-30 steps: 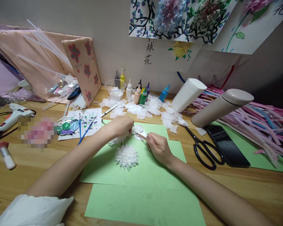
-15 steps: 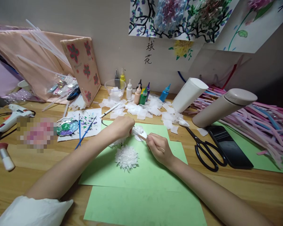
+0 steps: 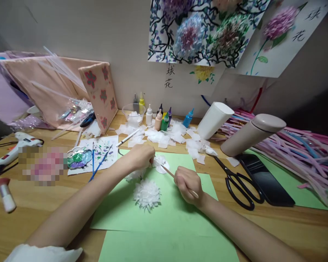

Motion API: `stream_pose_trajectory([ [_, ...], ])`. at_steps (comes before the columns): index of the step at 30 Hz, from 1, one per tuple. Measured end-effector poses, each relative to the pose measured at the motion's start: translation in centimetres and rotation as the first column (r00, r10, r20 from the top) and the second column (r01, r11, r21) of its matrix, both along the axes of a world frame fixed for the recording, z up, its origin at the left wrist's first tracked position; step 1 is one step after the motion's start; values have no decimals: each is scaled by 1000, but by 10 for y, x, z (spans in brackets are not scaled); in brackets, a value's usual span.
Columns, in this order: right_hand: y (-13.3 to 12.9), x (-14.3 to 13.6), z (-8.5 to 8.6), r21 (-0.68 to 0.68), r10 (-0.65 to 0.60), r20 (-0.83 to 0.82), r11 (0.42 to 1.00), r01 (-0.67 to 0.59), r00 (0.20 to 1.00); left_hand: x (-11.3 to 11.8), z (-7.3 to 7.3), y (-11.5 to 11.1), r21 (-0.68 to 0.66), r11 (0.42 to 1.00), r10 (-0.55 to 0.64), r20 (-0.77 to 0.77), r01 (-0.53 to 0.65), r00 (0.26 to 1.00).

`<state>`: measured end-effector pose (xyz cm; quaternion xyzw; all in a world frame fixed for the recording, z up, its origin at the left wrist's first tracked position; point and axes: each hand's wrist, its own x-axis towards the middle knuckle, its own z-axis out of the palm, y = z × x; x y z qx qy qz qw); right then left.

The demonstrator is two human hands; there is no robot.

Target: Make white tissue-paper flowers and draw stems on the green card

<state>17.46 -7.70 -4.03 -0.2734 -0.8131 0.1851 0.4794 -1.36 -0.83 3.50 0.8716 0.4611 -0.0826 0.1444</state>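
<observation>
My right hand [image 3: 189, 183] is closed around a thin wooden stick [image 3: 169, 172], whose tip points at a round white paper disc [image 3: 162, 169] with crumpled tissue on it. At the disc's left edge, my left hand [image 3: 142, 157] is curled shut. Its fingertips are hidden, so what they pinch does not show. In front of the disc lies a fluffy white tissue flower [image 3: 147, 195]. Another white tissue flower [image 3: 135, 175] is partly covered by my left wrist. All of these rest on green paper [image 3: 180, 222].
Behind my hands are scattered tissue squares [image 3: 160, 138], paint bottles [image 3: 158, 120] and a white marker [image 3: 128, 138]. Scissors [image 3: 240, 187], a phone [image 3: 265, 180] and a tilted flask [image 3: 253, 133] stand or lie right. Brushes [image 3: 100, 165] and a glue gun [image 3: 18, 149] lie left.
The view has tipped upward, so everything sits lower in the picture. My right hand has drawn back slightly rightward from the disc, showing more of the stick. My left hand stays at the disc's edge.
</observation>
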Motion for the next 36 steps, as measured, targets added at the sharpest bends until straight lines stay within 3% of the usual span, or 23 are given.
stream_pose_trajectory([
  [2,-2,2,0,37,12,-37,999,-11,999,-9,1,8,62,997,44,24,-45,999],
  [6,-5,2,1,-29,-15,-80,999,12,997,-32,-1,26,216,942,255,30,-256,966],
  [11,-3,0,2,-90,-26,-78,996,19,997,-46,-13,38,135,957,262,-14,-258,965],
  [16,-3,2,-1,-146,-41,-77,989,29,996,-45,-21,42,146,943,297,32,-299,954],
  [27,-3,2,-2,-234,-77,-114,971,49,990,-49,-20,47,284,860,444,-8,-424,896],
  [36,-2,2,-2,-301,-89,-151,953,40,985,-53,-22,47,286,862,447,-36,-419,894],
])
